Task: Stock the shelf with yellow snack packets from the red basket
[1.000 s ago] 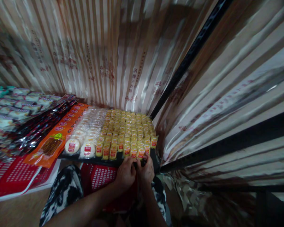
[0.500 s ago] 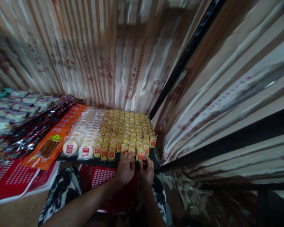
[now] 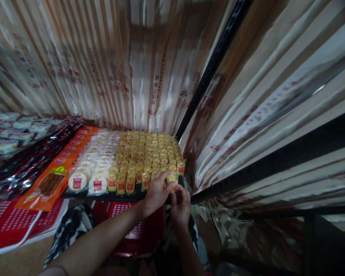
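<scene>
Small yellow wrapped snack packets point(image 3: 145, 151) with red-and-orange labels stand in tight rows on a black shelf board point(image 3: 112, 196). At the front right of these rows, my left hand point(image 3: 156, 192) holds one yellow snack packet point(image 3: 172, 178) between thumb and fingers. My right hand point(image 3: 181, 207) is just beside it, fingers bent and closed at the packet's lower edge; its fingertips partly cover the label. Left of the yellow rows lie two rows of round white wrapped crackers point(image 3: 97, 184), their front packs showing red labels.
An orange snack bag point(image 3: 50, 184), dark shiny packs point(image 3: 31, 161) and white packs point(image 3: 7, 145) lie farther left. Red plastic baskets point(image 3: 123, 209) stand below the board. Black metal posts point(image 3: 208, 69) and striped curtain cloth point(image 3: 149, 57) border the back and right.
The view has shifted slightly, so the shelf appears farther left. My left hand has moved right, onto the packet by my right hand. My right hand has stayed close to it.
</scene>
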Available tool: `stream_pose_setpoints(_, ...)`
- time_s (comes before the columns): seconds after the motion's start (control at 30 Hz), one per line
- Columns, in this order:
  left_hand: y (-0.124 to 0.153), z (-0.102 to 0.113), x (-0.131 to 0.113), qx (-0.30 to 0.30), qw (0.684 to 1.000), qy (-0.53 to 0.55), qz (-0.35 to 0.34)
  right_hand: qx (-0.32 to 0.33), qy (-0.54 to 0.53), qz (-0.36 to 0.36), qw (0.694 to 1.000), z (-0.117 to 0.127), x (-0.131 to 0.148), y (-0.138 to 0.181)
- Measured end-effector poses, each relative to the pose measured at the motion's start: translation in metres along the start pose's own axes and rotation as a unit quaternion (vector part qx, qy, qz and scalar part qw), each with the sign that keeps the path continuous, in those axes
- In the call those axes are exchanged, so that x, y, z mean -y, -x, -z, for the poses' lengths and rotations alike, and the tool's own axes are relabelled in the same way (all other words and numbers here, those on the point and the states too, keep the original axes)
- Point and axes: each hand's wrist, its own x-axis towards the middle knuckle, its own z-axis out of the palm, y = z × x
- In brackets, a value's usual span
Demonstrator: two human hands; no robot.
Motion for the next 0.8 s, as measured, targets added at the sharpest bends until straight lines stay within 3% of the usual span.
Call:
stream_pose_setpoints(0.27, -0.050, 0.002, -0.019, -0.047, 0.998, -0.001, 0.030, 0.006, 0.060, 0.033, 0.998, -0.017, -0.021, 0.002)
stream_pose_setpoints(0.5, -0.081, -0.018, -0.035, 0.044, 0.993, -0.095, -0.048, 0.004, 0.103, 0.082, 0.991, -0.039, -0.043, 0.012)
stream_pose_setpoints(0.8, -0.083, -0.038, -0.020, 0.092, 0.958, -0.256, -0.091, 0.005, 0.111, 0.090, 0.990, -0.037, -0.044, 0.018)
